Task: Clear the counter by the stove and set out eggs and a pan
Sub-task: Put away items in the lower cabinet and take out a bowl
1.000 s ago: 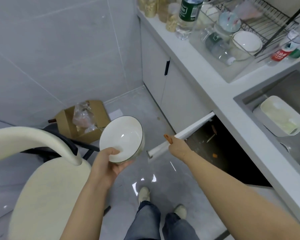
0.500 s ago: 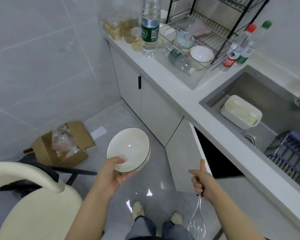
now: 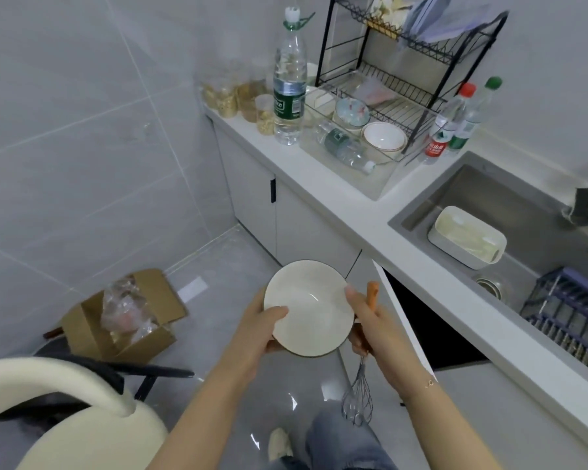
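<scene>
bowl (image 3: 311, 308): white, dark rim, empty, held above floor between our hands | left hand (image 3: 259, 329) grips rim | right hand (image 3: 370, 325) clenches whisk (image 3: 357, 398), touches bowl | whisk handle mostly hidden

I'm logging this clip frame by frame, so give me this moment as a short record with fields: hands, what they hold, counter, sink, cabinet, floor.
left hand: left hand grips the rim of the white ceramic bowl with a dark rim
right hand: right hand holds the orange-handled wire whisk, wires down, fingertips against the bowl's far rim
counter: black wire dish rack; tall clear water bottle
sink: white rectangular dish in the steel sink
cabinet: white under-sink cabinet door open
floor: brown cardboard box
</scene>
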### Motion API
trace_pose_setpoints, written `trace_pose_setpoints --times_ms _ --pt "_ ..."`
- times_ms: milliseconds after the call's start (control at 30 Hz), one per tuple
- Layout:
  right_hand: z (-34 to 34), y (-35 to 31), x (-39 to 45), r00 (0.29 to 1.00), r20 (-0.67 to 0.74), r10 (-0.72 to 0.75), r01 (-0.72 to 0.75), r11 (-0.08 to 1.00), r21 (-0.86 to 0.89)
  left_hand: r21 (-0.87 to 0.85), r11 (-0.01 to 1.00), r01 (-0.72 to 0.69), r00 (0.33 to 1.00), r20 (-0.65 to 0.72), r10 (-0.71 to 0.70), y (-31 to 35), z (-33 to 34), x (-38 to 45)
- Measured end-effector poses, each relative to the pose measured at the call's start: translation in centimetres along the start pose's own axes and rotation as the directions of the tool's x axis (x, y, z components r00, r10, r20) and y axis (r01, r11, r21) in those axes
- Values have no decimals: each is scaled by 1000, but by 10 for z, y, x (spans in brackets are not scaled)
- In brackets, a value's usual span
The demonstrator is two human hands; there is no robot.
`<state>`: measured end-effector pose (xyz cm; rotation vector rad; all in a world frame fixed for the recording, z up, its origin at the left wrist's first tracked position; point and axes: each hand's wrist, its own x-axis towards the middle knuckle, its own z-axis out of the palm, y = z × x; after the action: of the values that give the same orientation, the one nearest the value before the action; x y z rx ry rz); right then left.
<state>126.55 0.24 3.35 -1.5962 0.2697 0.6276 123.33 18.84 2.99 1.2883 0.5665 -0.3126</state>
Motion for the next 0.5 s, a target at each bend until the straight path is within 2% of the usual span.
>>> trace_pose_setpoints --times_ms 100,233,400,500 --pt "13 -2 17 998 10 65 -65 998 -15 29 1000 -11 999 48 9 9 -7 13" --pt "18 -1 57 981 33 190 -192 948 254 60 998 -21 995 97 15 22 -17 53" --pt "21 -12 132 974 -35 225 -188 878 440 59 997 54 981 183 -64 45 -23 129" --pt "25 -28 175 969 -85 233 -156 838 524 -32 989 146 953 271 -132 68 -25 179"
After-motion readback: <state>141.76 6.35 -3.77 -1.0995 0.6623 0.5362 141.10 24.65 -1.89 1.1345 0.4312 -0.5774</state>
